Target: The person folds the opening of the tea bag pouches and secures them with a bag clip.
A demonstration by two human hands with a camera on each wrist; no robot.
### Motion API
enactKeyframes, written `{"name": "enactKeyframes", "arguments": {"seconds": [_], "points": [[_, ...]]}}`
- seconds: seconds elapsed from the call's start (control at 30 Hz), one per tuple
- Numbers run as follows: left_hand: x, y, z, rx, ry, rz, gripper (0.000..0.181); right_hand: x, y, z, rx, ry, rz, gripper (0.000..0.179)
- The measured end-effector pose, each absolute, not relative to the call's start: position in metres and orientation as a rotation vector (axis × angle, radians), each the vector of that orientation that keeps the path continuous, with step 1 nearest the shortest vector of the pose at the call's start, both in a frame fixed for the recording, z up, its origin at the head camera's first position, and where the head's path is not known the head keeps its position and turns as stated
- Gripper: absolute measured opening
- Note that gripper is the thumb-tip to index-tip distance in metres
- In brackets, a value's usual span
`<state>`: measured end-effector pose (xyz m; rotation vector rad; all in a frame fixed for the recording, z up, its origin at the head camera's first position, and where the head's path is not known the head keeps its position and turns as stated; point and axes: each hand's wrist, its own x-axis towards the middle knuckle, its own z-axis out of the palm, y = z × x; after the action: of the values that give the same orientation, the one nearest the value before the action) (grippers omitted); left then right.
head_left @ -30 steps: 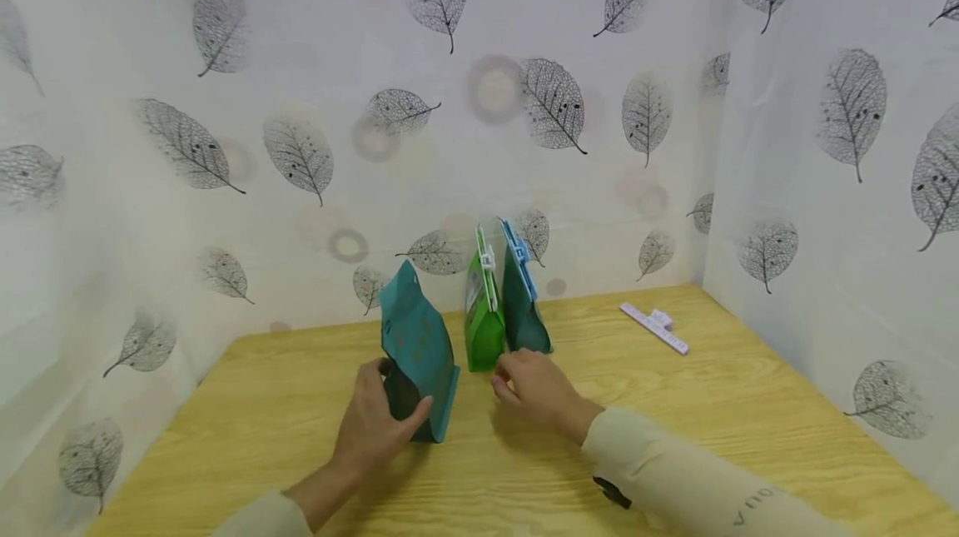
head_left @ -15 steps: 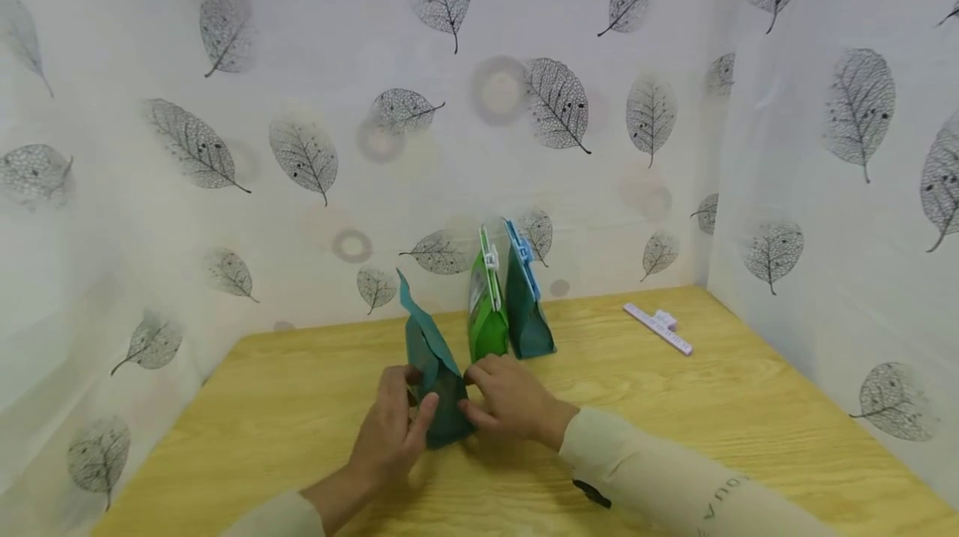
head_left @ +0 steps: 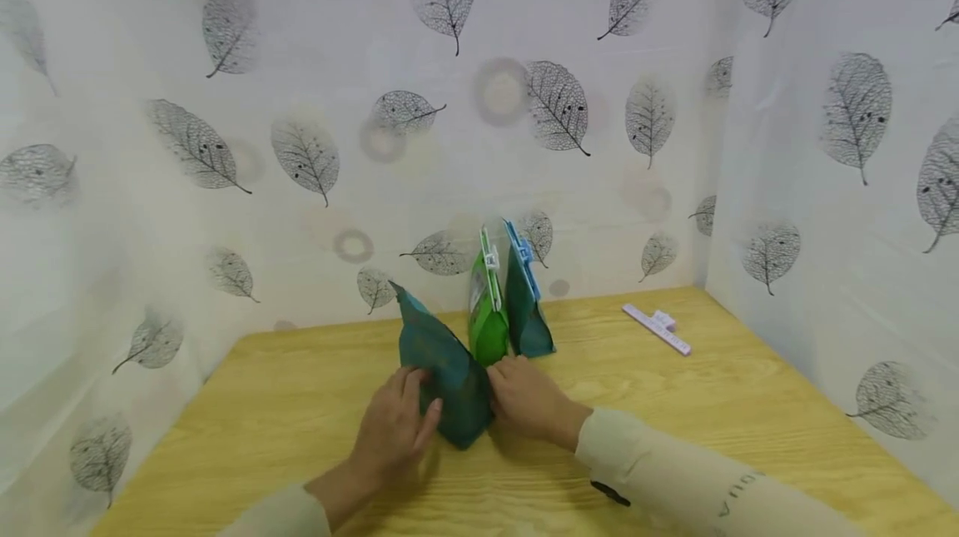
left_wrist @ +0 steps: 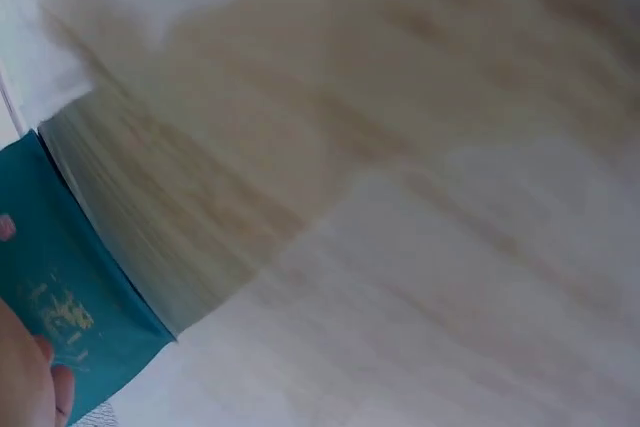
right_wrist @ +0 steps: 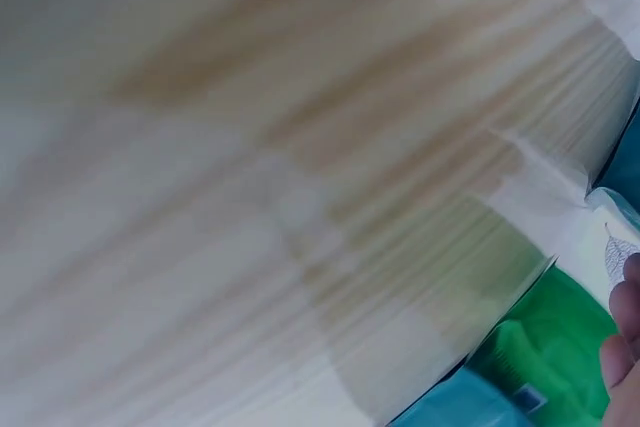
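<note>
A teal flat-bottomed pouch stands tilted on the wooden table, its pointed top leaning back to the left. My left hand holds its left side, fingers at the far edge and thumb on the near side. The curled fingers of my right hand grip its right edge, low down; their tips are partly hidden. In the left wrist view, gold print shows on the pouch beside my fingers. Behind stand a green pouch with a white bag clip and a dark teal pouch with a blue bag clip.
A pale lilac bag clip lies toward the back right of the table. White curtains with a leaf print rise behind the table and on both sides. The green pouch is close behind my right hand.
The teal pouch has turned about, and its lower part has shifted right. My right hand has moved left from beside it to its right edge. My left hand has stayed on it.
</note>
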<state>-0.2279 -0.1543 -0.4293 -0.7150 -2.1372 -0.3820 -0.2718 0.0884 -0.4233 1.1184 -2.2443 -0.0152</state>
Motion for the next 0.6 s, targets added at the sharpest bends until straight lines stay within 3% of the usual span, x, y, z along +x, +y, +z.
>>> {"name": "enactKeyframes", "arguments": {"seconds": [0.27,0.6], "points": [[-0.231,-0.153,-0.428,-0.668,-2.119,-0.339,0.038,-0.274,0.121,-0.425,1.124,-2.314,0.153,0.011],[-0.241,-0.155,-0.431,-0.627,-2.179,-0.344,0.049,-0.282,0.153,-0.429,1.260,-2.186,0.326,0.027]]}}
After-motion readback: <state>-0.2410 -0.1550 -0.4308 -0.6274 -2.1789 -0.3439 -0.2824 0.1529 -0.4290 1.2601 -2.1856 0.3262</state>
